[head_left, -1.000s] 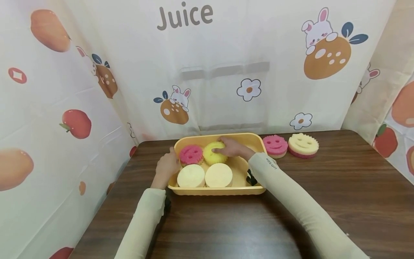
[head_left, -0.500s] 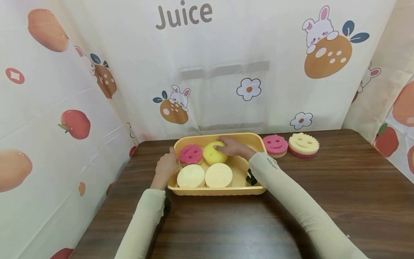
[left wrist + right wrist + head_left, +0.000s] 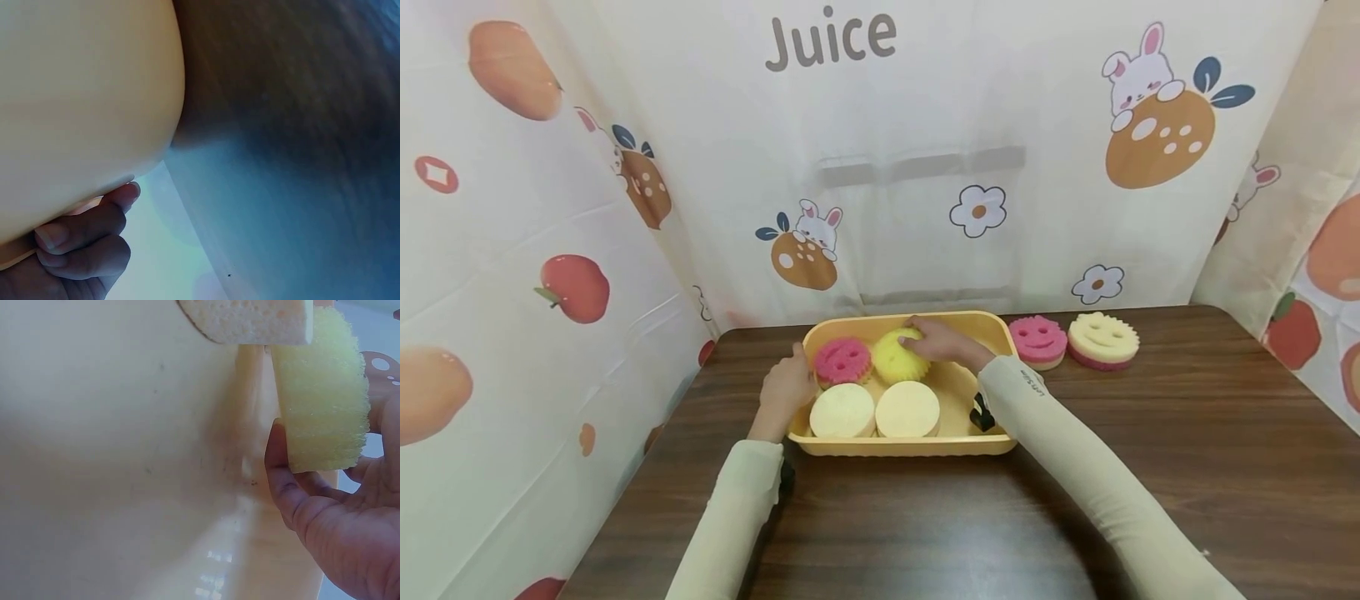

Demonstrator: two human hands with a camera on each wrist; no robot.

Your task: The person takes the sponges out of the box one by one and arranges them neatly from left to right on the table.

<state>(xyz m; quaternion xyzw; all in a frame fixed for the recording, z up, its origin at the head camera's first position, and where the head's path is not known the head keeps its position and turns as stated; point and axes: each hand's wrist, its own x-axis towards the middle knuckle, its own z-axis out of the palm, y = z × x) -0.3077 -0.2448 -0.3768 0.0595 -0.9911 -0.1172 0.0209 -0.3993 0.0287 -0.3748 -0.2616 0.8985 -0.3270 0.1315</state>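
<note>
A yellow plastic tray (image 3: 902, 447) lies near the table's back edge. My right hand (image 3: 949, 342) holds a round yellow scrubbing sponge (image 3: 895, 357) at the tray's back; in the right wrist view the sponge (image 3: 322, 406) stands on edge between thumb and fingers. On the tray's left end, my left hand (image 3: 786, 390) grips the rim; the left wrist view has its curled fingers (image 3: 87, 244) under the rim of the tray (image 3: 87, 94). Left of the yellow sponge sits a pink smiley sponge (image 3: 842, 361). Two plain cream sponges, one left (image 3: 842, 411) and one right (image 3: 907, 410), fill the tray's front left.
Outside the tray, to its right, a pink smiley sponge (image 3: 1039, 340) and a cream-topped smiley sponge (image 3: 1103, 337) lie on the brown table (image 3: 1210, 417). A printed curtain (image 3: 925, 108) hangs right behind the table's back edge.
The right thumb shifts slightly on the yellow sponge, and more of its face shows. Both hands stay in place, and the other sponges have not moved.
</note>
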